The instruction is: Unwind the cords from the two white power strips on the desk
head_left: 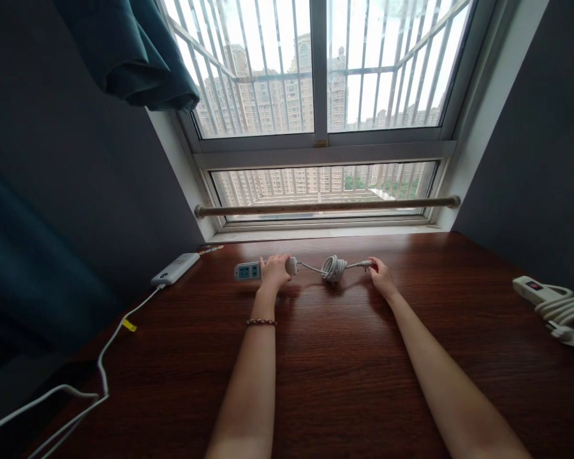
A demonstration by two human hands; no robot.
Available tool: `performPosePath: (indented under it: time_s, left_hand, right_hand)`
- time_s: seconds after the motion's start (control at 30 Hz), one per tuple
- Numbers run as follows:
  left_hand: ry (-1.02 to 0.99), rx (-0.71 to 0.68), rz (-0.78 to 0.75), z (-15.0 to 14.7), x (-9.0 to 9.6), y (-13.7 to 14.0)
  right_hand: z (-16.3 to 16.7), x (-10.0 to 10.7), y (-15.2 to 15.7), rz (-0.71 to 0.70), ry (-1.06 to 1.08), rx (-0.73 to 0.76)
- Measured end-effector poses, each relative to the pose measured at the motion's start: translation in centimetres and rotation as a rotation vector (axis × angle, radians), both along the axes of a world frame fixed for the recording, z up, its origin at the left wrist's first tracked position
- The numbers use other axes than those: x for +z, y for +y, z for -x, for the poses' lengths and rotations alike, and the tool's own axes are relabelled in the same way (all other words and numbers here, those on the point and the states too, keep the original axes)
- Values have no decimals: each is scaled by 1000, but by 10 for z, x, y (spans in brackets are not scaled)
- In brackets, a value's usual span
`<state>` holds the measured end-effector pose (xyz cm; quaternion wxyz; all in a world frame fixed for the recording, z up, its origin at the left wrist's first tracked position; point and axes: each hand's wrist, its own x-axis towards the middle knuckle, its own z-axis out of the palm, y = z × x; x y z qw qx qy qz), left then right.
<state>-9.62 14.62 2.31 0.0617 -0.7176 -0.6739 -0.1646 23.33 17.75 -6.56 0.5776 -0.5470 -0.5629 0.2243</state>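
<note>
Two bare hands at a white cabled power strip on a dark reddish-brown wood-grain table (335,363). The left hand (275,271), its wrist encircled by a brown beaded or braided bracelet (261,322), lies across a white, elongated plastic power strip with blue-green socket panels (247,271); the fingers are curled over it, close together, leaving the socketed left end exposed. The strip lies crosswise near the table's far side, toward the window (320,148); whether its underside touches the wood cannot be told.

From the strip's right end runs a pale grey-white cord wound into a compact bundle (333,269), situated between the two hands. The right hand (381,277) pinches the pale plug end of the cord (365,263) between thumb and forefinger, with barely any gap; the state of the remaining fingers cannot be told.

At the right edge: a second, off-white power strip with a red switch (538,290), wrapped in its own thick cable (564,312). At the left edge: a white, rounded rectangular device (176,269) with a dark mark too small to read, connected to a white cable (105,370). Near this cable is a small yellow tag (129,325); any lettering on it is illegible.
</note>
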Motion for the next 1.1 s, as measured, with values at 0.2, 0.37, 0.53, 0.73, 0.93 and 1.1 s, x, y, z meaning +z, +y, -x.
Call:
performPosePath:
  time_s: [0.2,0.37,0.53,0.73,0.93,1.1]
  left_hand:
    - [-13,-23,10,1,-3,0]
    - [-12,-20,18,0,-5,-1]
    - [-22,7,8,0,-6,-1]
    - [-15,20,20,-1,-8,0]
    - [-27,13,14,0,-10,1]
    - [-49,21,32,-1,-11,-1]
  right_hand:
    - [2,4,-7,51,-129,-60]
    - [6,6,-10,82,-190,-79]
    - [7,8,-11,102,-273,-89]
    - [5,4,-10,109,-311,-86]
    - [17,19,-9,-68,-527,-183]
    - [41,38,-14,-215,-641,13]
